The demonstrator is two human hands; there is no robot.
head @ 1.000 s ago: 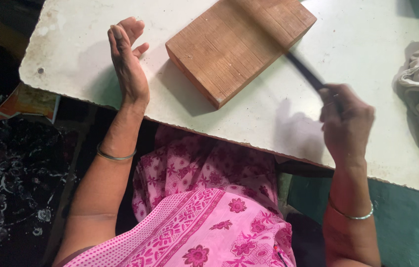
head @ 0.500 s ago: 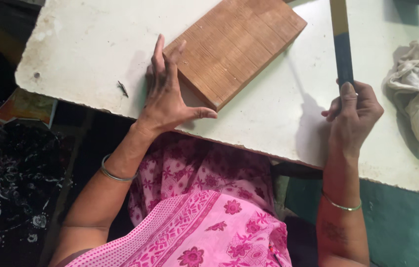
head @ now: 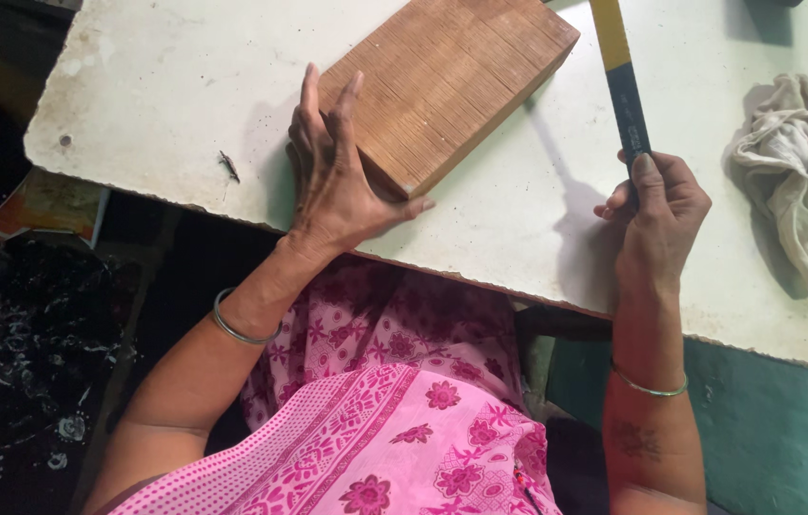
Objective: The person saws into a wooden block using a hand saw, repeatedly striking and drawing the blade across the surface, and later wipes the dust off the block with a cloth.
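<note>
Left hand [head: 342,186] spread flat, pressing near corner of wooden block [head: 447,81] lying diagonally mid-table [head: 156,86]. Right hand [head: 656,215] closed around flat yellow-and-dark strip [head: 621,81], long axis pointing toward far edge, just right of block. Crumpled cloth [head: 799,167] near right edge.

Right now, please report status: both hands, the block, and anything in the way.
Left hand flat against wooden block, on its near corner. Right hand gripping flat yellow-and-dark tool, upright. Crumpled cloth far right, apart.
</note>
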